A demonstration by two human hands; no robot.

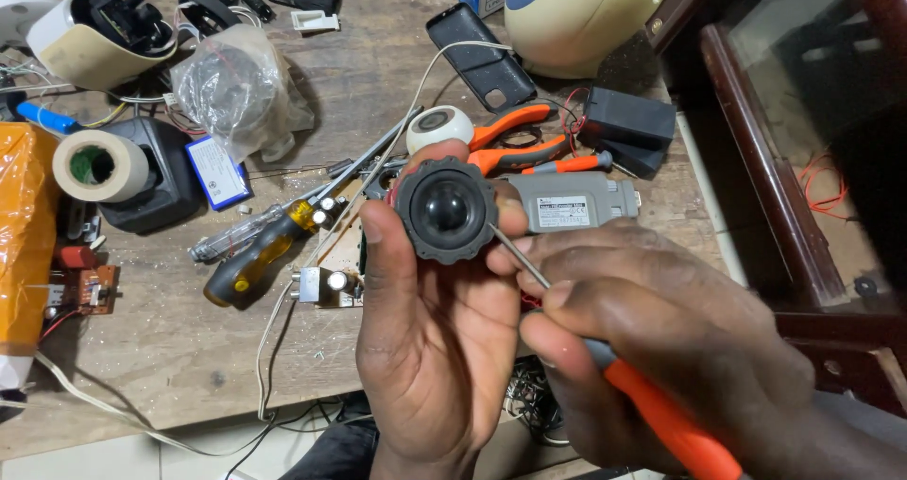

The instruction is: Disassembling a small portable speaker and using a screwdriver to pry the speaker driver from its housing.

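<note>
The wooden counter (170,348) carries many tools and parts, and above its front edge the person holds a small round speaker (446,208), which I take as the landmark. The left hand (430,329) is closed around the speaker from below, thumb on its left rim and fingers behind it, so the black dome faces the camera. The right hand (652,348), to the right of the speaker and lower, is clenched on an orange-handled screwdriver (661,414); the thin metal shaft runs up-left and its tip touches the speaker's right rim. I judge that the step in hand is working at the rim with the tip, perhaps prying or loosening something there; the exact spot is too small to tell. The next move would need a steady left grip and small, controlled pressure, so the tip does not slip onto the dome. Behind the speaker lie orange-handled pliers (510,140) and a grey battery pack (572,201); to its left a yellow-and-black screwdriver (260,258), and further left a roll of tape (99,165).
</note>
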